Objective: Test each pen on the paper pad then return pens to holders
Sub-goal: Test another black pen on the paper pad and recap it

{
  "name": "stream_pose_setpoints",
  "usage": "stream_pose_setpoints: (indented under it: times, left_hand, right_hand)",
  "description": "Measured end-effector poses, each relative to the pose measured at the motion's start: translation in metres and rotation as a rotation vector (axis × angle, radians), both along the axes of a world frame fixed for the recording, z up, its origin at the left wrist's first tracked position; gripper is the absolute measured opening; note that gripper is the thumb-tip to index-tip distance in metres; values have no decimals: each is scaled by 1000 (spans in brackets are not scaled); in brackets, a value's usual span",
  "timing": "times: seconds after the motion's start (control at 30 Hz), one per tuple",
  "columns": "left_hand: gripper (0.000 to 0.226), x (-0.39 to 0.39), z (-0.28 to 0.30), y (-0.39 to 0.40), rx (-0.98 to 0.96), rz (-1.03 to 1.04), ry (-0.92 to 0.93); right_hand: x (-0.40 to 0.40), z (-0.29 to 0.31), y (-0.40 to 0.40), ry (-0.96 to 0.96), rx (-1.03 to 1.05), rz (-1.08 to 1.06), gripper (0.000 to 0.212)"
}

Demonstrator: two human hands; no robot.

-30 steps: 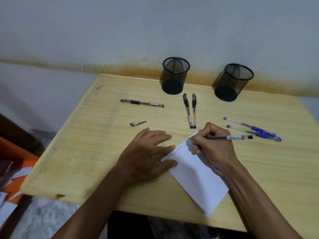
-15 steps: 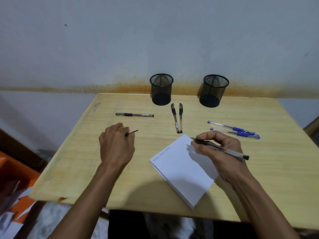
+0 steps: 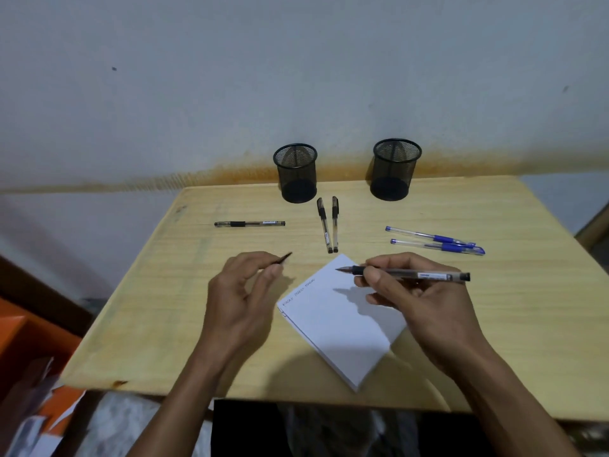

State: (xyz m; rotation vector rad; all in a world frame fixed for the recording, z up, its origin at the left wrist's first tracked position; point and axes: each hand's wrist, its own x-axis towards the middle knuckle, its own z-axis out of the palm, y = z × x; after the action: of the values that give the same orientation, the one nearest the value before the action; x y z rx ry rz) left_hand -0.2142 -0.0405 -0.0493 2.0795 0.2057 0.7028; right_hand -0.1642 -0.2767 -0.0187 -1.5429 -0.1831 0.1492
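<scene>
The left hand (image 3: 244,291), which a second ago lay flat on the paper pad (image 3: 339,318), has since picked the loose pen cap (image 3: 280,260) off the bench (image 3: 164,308) and now pinches it in its fingers, raised toward the right. The right hand (image 3: 418,298) has lifted off the pad too, its fingers gripping the uncapped black pen (image 3: 408,274) level, tip hanging over the pad's far corner and pointing at the cap. That reads as this pen's test being finished and recapping coming next, before it goes to a holder. Counting across: one black pen (image 3: 249,223) lies alone at left, two black pens (image 3: 329,225) lie side by side in the middle, two blue pens (image 3: 435,242) at right, so six pens with the held one. Two black mesh holders (image 3: 296,173) stand at the back, seemingly without pens. Three scribbled marks run along the pad's upper left edge.
</scene>
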Motion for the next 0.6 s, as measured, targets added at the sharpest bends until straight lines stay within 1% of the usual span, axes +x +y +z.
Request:
stream_pose_setpoints:
  times: [0.1,0.2,0.27,0.5,0.6]
  left_hand:
    - [13,-1,1,-15,-33,-124,-48]
    - [14,-1,4,-25,-19,-180,-76]
    - [17,-1,5,-27,6,-201,-82]
    - [18,-1,6,-28,128,-274,-109]
    - [17,-2,9,-31,188,-286,-133]
  right_hand:
    - [-4,7,3,-123,-111,44,8]
    - [-4,11,3,-191,-148,48,10]
    - [-4,12,2,-205,-147,41,14]
    - [-3,7,4,-230,-185,66,16]
    - [-4,9,6,-243,-155,76,15]
